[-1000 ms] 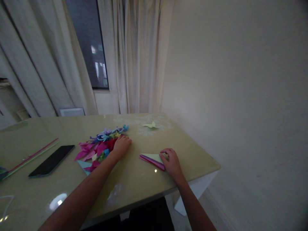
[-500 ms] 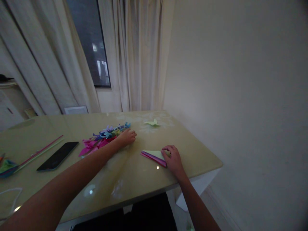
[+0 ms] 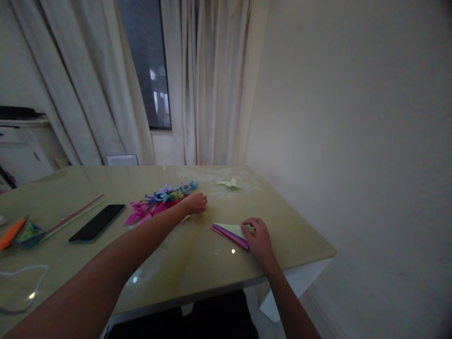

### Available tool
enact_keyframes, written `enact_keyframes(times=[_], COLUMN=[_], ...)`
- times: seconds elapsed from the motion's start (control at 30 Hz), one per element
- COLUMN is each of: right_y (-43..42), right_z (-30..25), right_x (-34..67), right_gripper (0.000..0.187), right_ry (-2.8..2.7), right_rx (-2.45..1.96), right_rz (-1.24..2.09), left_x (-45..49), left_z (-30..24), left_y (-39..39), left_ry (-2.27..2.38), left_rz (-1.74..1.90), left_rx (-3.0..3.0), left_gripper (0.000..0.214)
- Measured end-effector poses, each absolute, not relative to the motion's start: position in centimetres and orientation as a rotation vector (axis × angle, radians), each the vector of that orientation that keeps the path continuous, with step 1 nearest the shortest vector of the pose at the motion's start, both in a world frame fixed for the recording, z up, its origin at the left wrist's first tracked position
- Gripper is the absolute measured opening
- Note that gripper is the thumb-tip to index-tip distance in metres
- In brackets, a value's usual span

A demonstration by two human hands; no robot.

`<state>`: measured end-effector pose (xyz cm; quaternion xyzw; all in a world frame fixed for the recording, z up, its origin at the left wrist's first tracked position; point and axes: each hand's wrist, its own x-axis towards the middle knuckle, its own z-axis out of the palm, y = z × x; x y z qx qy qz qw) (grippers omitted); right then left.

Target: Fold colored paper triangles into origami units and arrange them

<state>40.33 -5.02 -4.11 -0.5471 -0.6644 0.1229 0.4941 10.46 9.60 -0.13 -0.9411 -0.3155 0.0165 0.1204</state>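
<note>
My left hand point(image 3: 197, 203) is at the right end of a heap of colourful paper flowers point(image 3: 155, 205), its fingers curled in. What those fingers hold, if anything, is hidden. My right hand point(image 3: 258, 238) rests on the table with thumb and fingers closed on the right end of a stack of folded paper point(image 3: 229, 231). That stack is pale green on top, with purple and pink layers beneath, and narrows toward the left. Beyond both hands lies a single pale green paper piece point(image 3: 230, 183).
On the glossy table point(image 3: 183, 278) lie a black phone point(image 3: 98, 223), thin pink and green sticks point(image 3: 76, 216), an orange tool point(image 3: 12, 234), a bunched green-blue piece point(image 3: 31, 234) and a white cord point(image 3: 38, 268). A wall point(image 3: 353, 141) stands along the right.
The view has turned slightly left, bringing the orange tool into sight. The fingers of my left hand are more curled than before. My right hand stays on the folded paper.
</note>
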Motion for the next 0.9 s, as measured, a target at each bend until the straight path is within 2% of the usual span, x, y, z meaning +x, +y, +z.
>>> enact_keyframes(times=[0.3,0.43,0.57,0.8,0.9], right_y=[-4.8,-4.9,-5.0,-4.6,-4.7], right_z=[-4.3,-4.4,-4.5,-4.9,-4.7], right_x=[40.5,40.8,41.0,41.2,40.9], right_gripper=[0.013,0.015,0.017,0.016,0.019], right_ry=[-1.589,-1.576,-1.551,-1.557,-1.560], right_rx=[-1.317,-1.301,-1.309,-1.292,-1.279], right_rz=[0.317,0.326,0.320,0.302,0.243], left_x=[11.5,11.3,10.7,8.1,7.6], left_z=[0.2,1.2,3.7,10.5,11.4], left_y=[9.0,9.3,10.0,11.0,9.8], left_ry=[-1.048,-1.211,-1.494,-1.950,-2.016], left_rz=[-0.095,-0.274,-0.608,-1.415,-1.718], left_rx=[-2.742,-2.673,-2.428,-1.864,-1.792], left_gripper=[0.029,0.020,0.009,0.012,0.020])
